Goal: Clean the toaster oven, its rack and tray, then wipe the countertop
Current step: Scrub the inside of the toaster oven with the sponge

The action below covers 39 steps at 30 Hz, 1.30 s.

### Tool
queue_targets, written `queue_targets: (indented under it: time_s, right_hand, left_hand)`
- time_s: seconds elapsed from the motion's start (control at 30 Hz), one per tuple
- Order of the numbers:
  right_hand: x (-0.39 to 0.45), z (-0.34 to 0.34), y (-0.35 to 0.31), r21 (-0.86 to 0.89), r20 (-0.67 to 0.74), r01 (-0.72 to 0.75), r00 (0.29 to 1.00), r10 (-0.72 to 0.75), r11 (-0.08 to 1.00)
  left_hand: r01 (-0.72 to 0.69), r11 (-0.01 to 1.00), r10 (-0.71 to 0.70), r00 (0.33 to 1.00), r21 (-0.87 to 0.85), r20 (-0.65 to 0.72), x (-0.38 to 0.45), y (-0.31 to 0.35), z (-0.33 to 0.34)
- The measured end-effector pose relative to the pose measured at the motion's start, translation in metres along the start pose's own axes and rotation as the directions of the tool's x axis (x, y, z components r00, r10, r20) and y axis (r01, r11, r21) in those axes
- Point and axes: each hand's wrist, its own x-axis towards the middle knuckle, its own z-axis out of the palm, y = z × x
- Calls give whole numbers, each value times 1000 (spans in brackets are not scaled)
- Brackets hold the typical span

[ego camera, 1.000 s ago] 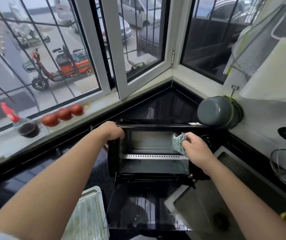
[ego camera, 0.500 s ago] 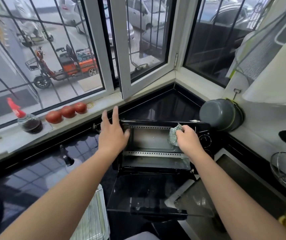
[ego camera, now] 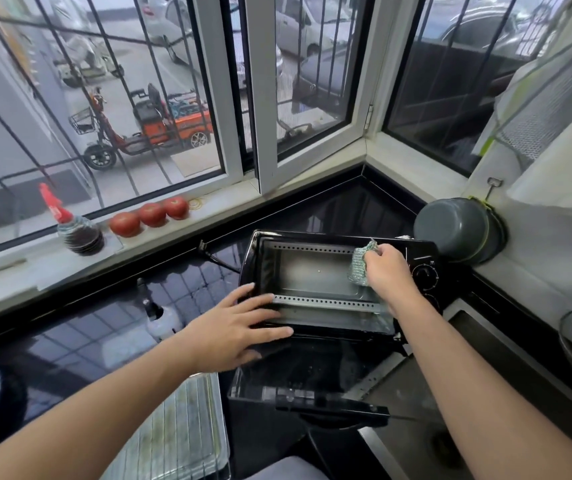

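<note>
rack and tray (ego camera: 170, 431): nearest, on countertop (ego camera: 80, 341), under left forearm
left hand (ego camera: 232, 332): fingers spread flat, on toaster oven's lower-left front edge
toaster oven (ego camera: 315, 282): door down, opening faces viewer, long axis left-right
right hand (ego camera: 390, 271): clenched around green scrubber (ego camera: 359, 263) at cavity's right wall

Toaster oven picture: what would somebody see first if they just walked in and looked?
First, the black toaster oven in the middle of the dark countertop, door dropped open. The right hand presses a green scrubber against its inner right wall, while the left hand lies flat at its lower left front edge. Three red tomatoes line the windowsill behind.
</note>
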Motion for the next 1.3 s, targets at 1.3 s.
queue_targets:
  time_s: [1.3]
  right_hand:
    - [32,59,12,-615,747,465,602,281,637]
  left_hand:
    - [32,974,-42,998,-222,-39,-10,14,-31]
